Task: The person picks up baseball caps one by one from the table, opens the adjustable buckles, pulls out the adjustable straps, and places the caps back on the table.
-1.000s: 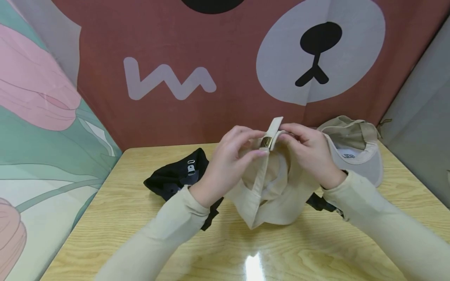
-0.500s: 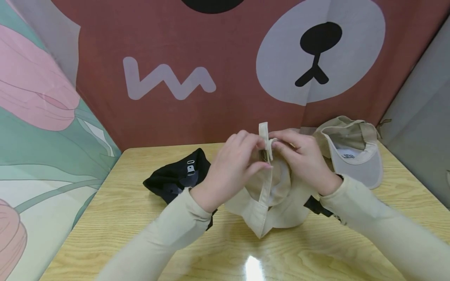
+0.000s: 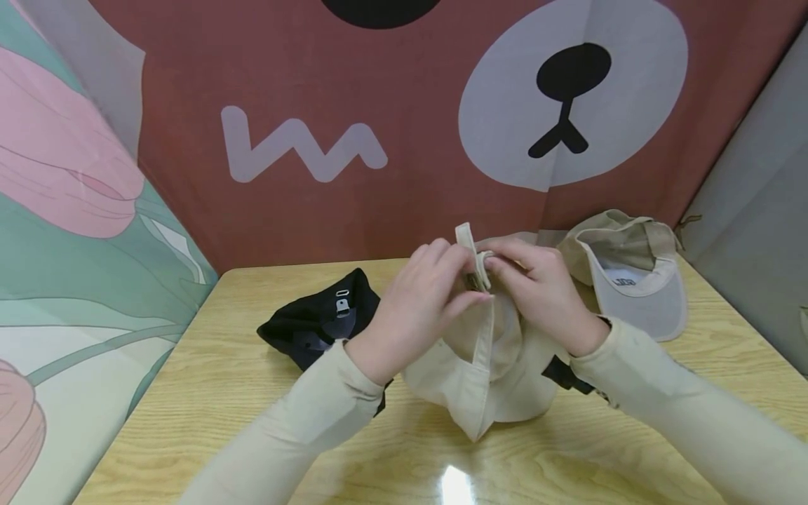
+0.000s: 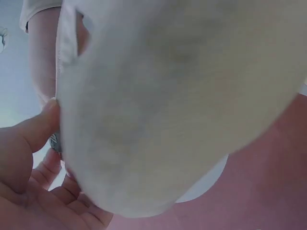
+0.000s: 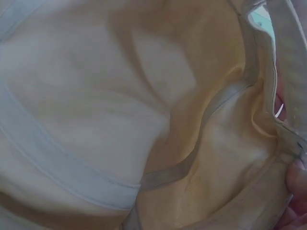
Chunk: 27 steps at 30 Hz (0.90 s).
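Note:
A beige cap is held up at the table's middle, its strap end sticking up between the hands. My left hand pinches the strap at its metal buckle, thumb below and fingers above. In the left wrist view, the buckle shows between the left thumb and fingers, beside the cap's blurred fabric. My right hand pinches the strap next to the buckle with thumb and forefinger. The right wrist view looks into the cap's lining and seam tape; fingertips show at its right edge.
A black cap with a metal clasp lies at the left, partly behind the left forearm. Another beige cap with a grey brim rests at the back right. A dark strap-like piece shows beside the right wrist. A printed curtain stands behind the table.
The strap end has shifted left and down and now leans left. Both hands have lowered slightly, and the cap's lower point has swung down and to the right. The buckle is now mostly covered.

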Available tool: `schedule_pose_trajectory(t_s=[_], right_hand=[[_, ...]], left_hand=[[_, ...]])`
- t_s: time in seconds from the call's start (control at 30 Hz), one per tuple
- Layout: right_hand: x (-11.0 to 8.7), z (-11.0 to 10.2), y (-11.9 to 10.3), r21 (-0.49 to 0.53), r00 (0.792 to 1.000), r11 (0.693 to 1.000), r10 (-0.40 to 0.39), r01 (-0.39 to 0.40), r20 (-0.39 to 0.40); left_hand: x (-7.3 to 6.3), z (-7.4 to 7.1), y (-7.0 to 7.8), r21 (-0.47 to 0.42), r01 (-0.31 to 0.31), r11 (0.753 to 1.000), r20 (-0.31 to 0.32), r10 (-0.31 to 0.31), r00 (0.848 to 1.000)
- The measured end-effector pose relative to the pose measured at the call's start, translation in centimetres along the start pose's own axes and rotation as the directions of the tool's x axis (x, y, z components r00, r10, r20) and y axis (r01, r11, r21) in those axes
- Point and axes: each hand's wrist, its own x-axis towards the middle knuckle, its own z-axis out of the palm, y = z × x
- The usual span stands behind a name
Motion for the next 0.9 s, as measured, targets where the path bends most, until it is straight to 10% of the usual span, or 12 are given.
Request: schedule_pose_trajectory(t_s=[0.3, 0.6, 0.9], right_hand=[[-0.4, 0.3, 0.0, -0.004, 1.0, 1.0, 0.004, -0.003, 0.008], [0.2, -0.6, -0.4, -0.054, 0.998, 0.998, 0.035, -0.038, -0.051], [0.5, -1.0, -0.6, -0.041, 0.995, 0.995, 0.094, -0.095, -0.038]], left_hand=[[0.1, -0.3, -0.1, 0.002, 0.001, 1.0, 0.049, -0.001, 0.999], [-0.4, -0.3, 0.5, -0.02, 0.117, 0.993, -0.086, -0.118, 0.989], [-1.1, 0.4, 0.9, 0.21, 0.185, 0.96, -0.18, -0.148, 0.972]])
